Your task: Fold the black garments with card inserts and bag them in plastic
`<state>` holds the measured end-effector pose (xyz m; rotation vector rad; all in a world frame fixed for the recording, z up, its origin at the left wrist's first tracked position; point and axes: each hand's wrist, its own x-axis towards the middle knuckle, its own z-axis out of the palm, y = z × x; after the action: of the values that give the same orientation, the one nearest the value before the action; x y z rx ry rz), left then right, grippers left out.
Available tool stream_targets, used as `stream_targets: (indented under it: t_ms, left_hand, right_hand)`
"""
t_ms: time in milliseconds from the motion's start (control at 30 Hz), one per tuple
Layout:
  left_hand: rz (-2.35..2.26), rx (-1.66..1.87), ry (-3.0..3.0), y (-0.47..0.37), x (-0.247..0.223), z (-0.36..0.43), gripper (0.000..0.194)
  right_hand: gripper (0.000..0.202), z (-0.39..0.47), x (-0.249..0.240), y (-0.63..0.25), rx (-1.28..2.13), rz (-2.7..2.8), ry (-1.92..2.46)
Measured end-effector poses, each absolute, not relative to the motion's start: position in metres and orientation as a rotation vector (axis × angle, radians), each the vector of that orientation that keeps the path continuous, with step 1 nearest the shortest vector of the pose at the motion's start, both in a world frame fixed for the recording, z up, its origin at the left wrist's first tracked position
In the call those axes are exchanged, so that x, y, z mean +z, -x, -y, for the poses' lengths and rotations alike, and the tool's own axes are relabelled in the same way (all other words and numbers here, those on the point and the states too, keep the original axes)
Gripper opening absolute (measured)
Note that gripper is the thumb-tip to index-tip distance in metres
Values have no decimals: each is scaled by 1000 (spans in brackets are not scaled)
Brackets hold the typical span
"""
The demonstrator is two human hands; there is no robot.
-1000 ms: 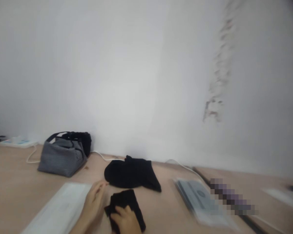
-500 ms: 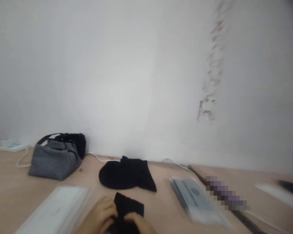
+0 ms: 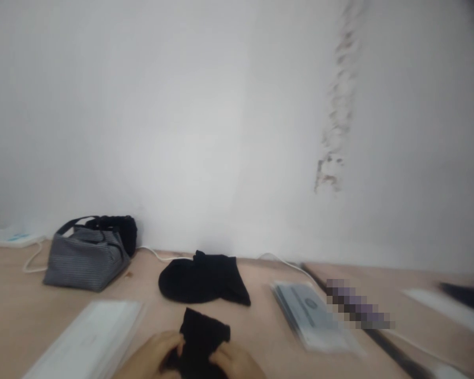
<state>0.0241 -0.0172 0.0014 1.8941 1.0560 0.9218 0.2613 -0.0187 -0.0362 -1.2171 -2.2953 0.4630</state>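
Observation:
A black sock (image 3: 202, 342) lies at the bottom middle of the view, its squared cuff end pointing away from me. My left hand (image 3: 154, 353) grips its left edge with bent fingers. On the opposite edge, the fingers of my right hand (image 3: 236, 360) pinch the cloth. The sock's near end runs out of view at the bottom, and both hands are partly cut off there. Just beyond it, more black socks (image 3: 205, 279) lie flat, apart from my hands.
A stack of clear plastic packets (image 3: 87, 337) lies at left, and grey-white packets (image 3: 312, 316) at right. A grey striped bag (image 3: 85, 260) stands near the wall (image 3: 189, 131). White cables (image 3: 161, 258) trail along the wooden table (image 3: 16, 305). A dark gap (image 3: 387, 345) crosses the tabletop at right.
My left hand has shifted slightly left and down, and my right hand slightly lower, showing more of the sock between them. The whole view has shifted a little.

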Motion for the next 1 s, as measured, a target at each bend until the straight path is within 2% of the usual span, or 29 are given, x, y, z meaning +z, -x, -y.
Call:
stream_targets:
  t_ms: [133,233,400,500,600,700,800,1000]
  left_hand:
    - [-931,879,-1921,-26,12,26,17]
    - [-901,895,-1839,-30,3,21,20]
    - [-861,1097,-1415,-46,-24,2,32]
    - [-777,1104,-1170,-55,-29,-3,36]
    - [-811,1043,-1065,-58,-30,-3,41]
    - [-780,976,-1135,-53,-37,-5,43]
    - [-734,1025,-1302,-50,-50,-11,56]
    - [-1076,1046,-1586,-54,-63,-23,33]
  right_hand:
    - [39,29,-29,-261,487,2069,1253]
    - [35,26,-31,-266,552,1830,1244]
    - [33,7,-41,-269,933,1331,1106]
    - [31,2,-47,-270,1085,1208,1214]
    - [27,-1,-53,-273,989,1332,1372]
    - [30,-3,-57,-277,722,1526,1434]
    - [31,-3,-58,-281,533,1619,1391]
    - [7,-4,-65,-283,623,1677,1419]
